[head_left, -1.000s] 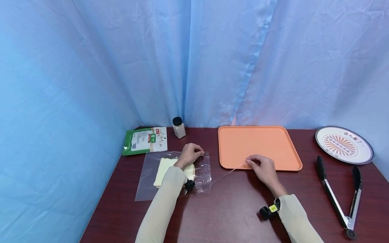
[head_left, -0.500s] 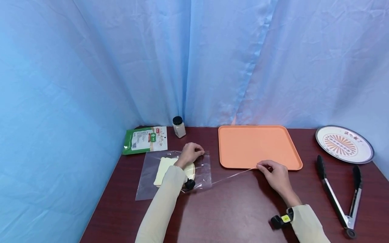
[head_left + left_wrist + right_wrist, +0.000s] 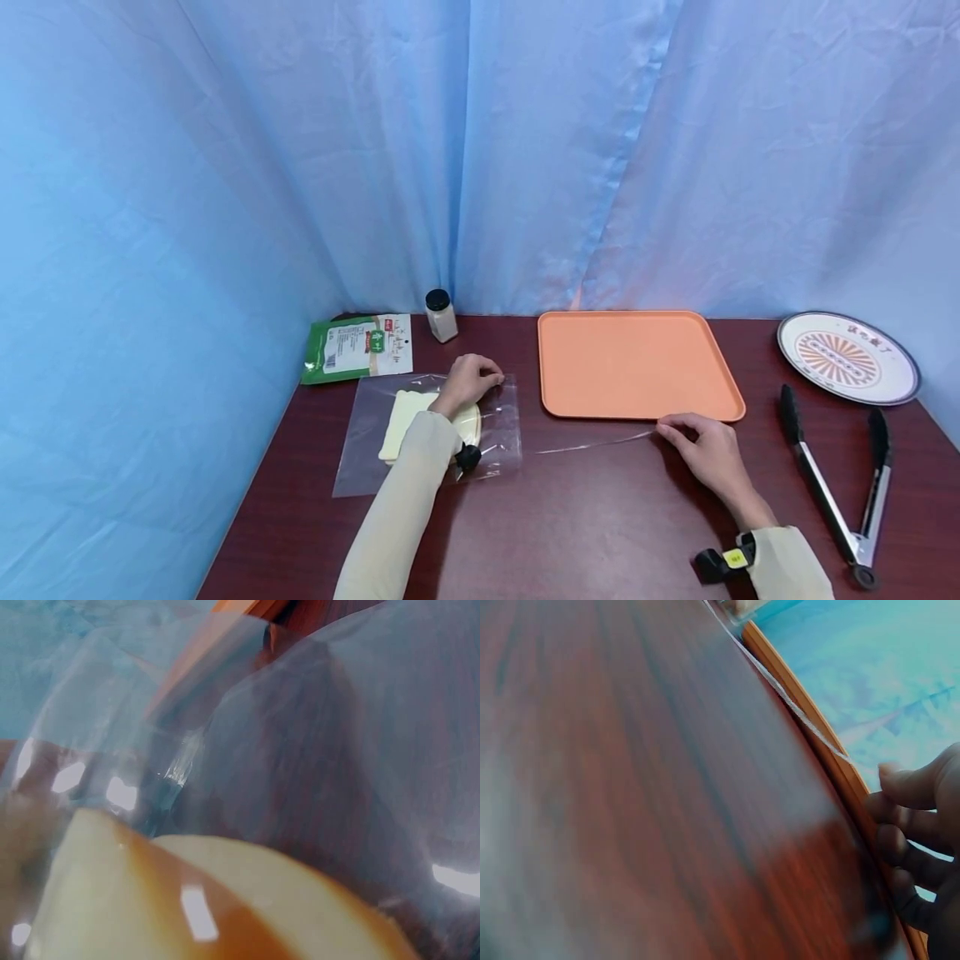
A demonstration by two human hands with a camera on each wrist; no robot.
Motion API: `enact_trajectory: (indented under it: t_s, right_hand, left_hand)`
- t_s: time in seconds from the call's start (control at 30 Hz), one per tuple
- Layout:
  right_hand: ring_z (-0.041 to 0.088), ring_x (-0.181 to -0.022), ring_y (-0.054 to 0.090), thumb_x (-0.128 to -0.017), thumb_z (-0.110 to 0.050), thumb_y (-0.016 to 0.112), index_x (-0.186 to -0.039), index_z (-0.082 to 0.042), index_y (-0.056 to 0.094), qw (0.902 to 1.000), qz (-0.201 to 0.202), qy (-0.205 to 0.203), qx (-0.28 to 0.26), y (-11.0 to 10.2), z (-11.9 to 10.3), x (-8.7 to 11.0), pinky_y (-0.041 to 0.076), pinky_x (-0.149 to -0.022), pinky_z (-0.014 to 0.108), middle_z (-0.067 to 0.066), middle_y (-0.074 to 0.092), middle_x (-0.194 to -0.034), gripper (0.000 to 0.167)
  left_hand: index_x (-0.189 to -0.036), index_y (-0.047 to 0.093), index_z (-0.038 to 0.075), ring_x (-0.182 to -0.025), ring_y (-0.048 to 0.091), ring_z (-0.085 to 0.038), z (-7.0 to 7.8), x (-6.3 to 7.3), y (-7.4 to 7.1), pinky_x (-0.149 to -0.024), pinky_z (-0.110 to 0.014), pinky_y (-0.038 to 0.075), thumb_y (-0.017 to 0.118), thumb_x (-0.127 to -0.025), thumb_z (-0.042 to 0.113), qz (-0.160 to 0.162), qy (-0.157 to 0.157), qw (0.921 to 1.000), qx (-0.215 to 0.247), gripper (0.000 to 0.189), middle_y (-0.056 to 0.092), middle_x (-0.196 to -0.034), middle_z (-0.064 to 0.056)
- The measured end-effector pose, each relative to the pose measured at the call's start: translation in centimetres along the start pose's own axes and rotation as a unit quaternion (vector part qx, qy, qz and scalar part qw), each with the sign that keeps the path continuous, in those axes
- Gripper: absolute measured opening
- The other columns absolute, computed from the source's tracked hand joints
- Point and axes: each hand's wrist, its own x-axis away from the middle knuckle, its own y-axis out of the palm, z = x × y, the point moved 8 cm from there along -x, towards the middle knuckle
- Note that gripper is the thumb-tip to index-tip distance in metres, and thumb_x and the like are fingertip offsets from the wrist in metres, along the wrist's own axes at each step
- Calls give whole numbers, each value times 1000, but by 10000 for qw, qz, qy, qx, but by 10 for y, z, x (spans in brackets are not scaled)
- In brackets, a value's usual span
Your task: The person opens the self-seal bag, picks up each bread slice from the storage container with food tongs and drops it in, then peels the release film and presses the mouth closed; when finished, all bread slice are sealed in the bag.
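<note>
A clear plastic bag (image 3: pixel 360 442) lies on the table at left, with pale food slices (image 3: pixel 405 421) inside, one squarish and one rounded. Through the film in the left wrist view, the slices (image 3: pixel 262 885) show brown edges. My left hand (image 3: pixel 467 382) reaches over the bag and pinches its far right part; the sleeve hides some of the slices. Between thumb and fingertips my right hand (image 3: pixel 705 450) holds the end of a thin clear plastic strip (image 3: pixel 596 444), just in front of the orange tray. This strip (image 3: pixel 795 709) looks narrow and twisted in the right wrist view.
An orange tray (image 3: pixel 637 367) sits at the back centre. Behind the bag are a green-and-white packet (image 3: pixel 358 348) and a black-capped jar (image 3: pixel 441 317). At right, a patterned plate (image 3: pixel 847 358) stands behind spread tongs (image 3: pixel 843 508). Blue curtains (image 3: pixel 480 150) border the table.
My right hand has moved right and toward me with the strip, whose left end now appears apart from the bag. My left hand has stayed in place.
</note>
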Motion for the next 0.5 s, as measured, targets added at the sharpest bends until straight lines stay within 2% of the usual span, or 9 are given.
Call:
enact_trajectory:
  t_s: [0.13,0.27,0.5]
  right_hand:
    - [-14,-80,60,-79,-4,81,-85,-12,79,9997,-204,5,114,-3,4,0,39,-74,2,4,77,-81,11]
    - [-7,-75,61,-78,-5,81,-83,-14,79,9990,-308,-46,312,-5,6,0,38,-68,6,2,77,-81,11]
    - [-10,-65,47,-78,-3,80,-83,-13,78,9985,-386,-67,391,-4,8,-1,34,-58,12,2,74,-78,12]
  left_hand:
    - [-94,80,11,-88,64,-16,0,0,0,-87,-35,54,70,-94,15,-9,6,10000,34,11,77,-95,-5]
    - [-95,80,10,-87,63,-16,1,0,-1,-86,-35,54,70,-93,14,-15,-6,10000,76,11,77,-95,-5]
    - [-95,79,10,-84,62,-15,0,0,0,-83,-33,53,70,-94,14,-59,-84,9999,88,11,77,-94,-5]
